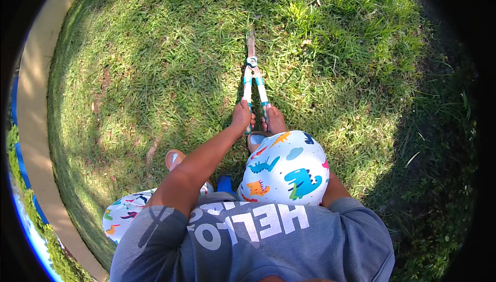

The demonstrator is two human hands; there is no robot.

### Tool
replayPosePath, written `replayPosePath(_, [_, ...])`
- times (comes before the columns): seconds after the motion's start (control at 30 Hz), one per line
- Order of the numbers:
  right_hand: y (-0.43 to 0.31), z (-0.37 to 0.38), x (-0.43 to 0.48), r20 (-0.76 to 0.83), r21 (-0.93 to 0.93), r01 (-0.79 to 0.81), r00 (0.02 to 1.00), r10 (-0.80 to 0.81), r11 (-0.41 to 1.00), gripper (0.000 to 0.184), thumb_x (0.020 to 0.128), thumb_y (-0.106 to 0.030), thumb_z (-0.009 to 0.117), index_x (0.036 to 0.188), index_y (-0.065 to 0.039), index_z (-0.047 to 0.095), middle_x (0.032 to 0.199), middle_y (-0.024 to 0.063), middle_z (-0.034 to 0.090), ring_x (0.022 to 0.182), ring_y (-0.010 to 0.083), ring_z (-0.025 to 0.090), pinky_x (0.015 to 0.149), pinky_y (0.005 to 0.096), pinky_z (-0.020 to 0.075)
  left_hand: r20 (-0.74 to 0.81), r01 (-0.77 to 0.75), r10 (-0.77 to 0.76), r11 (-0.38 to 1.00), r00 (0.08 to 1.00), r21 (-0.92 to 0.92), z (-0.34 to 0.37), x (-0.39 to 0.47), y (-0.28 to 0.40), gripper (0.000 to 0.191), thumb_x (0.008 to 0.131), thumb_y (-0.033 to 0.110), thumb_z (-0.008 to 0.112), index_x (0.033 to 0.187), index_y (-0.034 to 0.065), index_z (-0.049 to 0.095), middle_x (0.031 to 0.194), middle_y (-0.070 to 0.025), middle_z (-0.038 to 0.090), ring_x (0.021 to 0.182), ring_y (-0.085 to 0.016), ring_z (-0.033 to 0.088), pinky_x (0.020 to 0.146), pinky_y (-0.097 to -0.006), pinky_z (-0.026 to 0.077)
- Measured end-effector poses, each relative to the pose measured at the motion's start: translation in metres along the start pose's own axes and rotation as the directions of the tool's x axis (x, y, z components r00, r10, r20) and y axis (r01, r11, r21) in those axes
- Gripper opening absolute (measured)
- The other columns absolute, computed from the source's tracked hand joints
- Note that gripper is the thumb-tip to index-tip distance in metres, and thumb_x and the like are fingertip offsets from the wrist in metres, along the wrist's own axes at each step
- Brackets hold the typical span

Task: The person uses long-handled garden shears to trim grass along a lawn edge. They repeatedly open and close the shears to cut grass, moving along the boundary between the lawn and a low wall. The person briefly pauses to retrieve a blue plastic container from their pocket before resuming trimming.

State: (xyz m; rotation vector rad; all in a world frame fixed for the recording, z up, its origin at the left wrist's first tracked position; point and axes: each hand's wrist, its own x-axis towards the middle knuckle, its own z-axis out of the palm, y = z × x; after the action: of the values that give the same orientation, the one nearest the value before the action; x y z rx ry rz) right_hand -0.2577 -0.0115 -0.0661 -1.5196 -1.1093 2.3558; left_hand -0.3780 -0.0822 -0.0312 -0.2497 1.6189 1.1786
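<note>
A pair of hedge shears (252, 62) with white and teal handles points away from me over the grass (193, 69). My left hand (242, 116) is closed round the grip of the left handle, thumb along the top. Round the right handle's grip is my right hand (274, 120), close beside my knee. The blades look closed together, their tips among the grass blades, while the two handles stand a little apart. Part of the right grip is hidden by my fingers.
My sandalled feet are on the grass near a blue object (224, 184), perhaps a low seat, mostly hidden under me. A pale, curved-looking wall or paved strip (35, 88) runs along the left. Taller grass grows at the upper right, and dark, shaded plants (430, 204) at the right.
</note>
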Motion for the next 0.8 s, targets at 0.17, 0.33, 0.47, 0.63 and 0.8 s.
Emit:
replayPosePath(0.17, [-0.047,-0.076,-0.015,0.107,-0.270,0.108,0.991,-0.082,0.957,0.030,0.097,-0.037,0.049,0.089,-0.009,0.056,0.060,-0.0001,0.049,0.041,0.0080,0.041,0.037,0.0234,0.0322,0.174,0.016,-0.056,0.974,0.983,0.226,-0.075,-0.008,0.028,0.044,0.097,0.054,0.033,0.088,0.0121,0.042,0.057,-0.0044,0.046,0.041,-0.013,0.042,0.037,-0.0316,0.038])
replayPosePath(0.33, [-0.058,-0.024,0.005,0.065,-0.183,0.091,0.995,-0.080,0.979,0.029,0.099,-0.038,0.044,0.090,-0.011,0.052,0.062,-0.0004,0.048,0.042,0.0089,0.040,0.038,0.0227,0.0326,0.046,0.085,-0.094,0.983,0.995,0.164,-0.046,0.018,0.054,0.039,0.099,0.046,0.030,0.092,0.0100,0.044,0.056,-0.0049,0.045,0.039,-0.015,0.042,0.037,-0.0317,0.038])
replayPosePath(0.47, [-0.030,0.032,0.034,0.134,0.215,0.106,0.981,-0.137,0.971,0.023,0.100,-0.032,0.040,0.096,-0.011,0.047,0.063,-0.0001,0.049,0.044,0.0092,0.042,0.040,0.0222,0.0350,-0.009,-0.094,0.095,0.990,0.995,0.109,0.007,0.044,0.047,0.038,0.100,0.041,0.028,0.108,0.0073,0.044,0.059,-0.0070,0.048,0.041,-0.016,0.043,0.039,-0.0330,0.041])
replayPosePath(0.63, [-0.071,-0.056,0.037,0.140,-0.161,0.150,0.982,-0.128,0.975,0.029,0.099,-0.038,0.044,0.089,-0.012,0.051,0.062,-0.0007,0.048,0.043,0.0079,0.040,0.038,0.0213,0.0339,0.188,-0.082,0.041,0.973,0.981,0.216,-0.057,0.034,0.083,0.041,0.098,0.049,0.032,0.096,0.0101,0.045,0.058,-0.0047,0.046,0.041,-0.013,0.041,0.037,-0.0315,0.038])
replayPosePath(0.8, [-0.090,-0.038,0.050,0.072,-0.218,0.099,0.994,-0.085,0.971,0.023,0.097,-0.031,0.046,0.090,-0.010,0.052,0.061,0.0014,0.049,0.042,0.0102,0.043,0.036,0.0240,0.0343,0.098,-0.012,-0.011,0.972,0.995,0.236,-0.042,0.040,0.102,0.041,0.099,0.047,0.030,0.093,0.0088,0.044,0.057,-0.0064,0.046,0.039,-0.016,0.043,0.037,-0.0332,0.039])
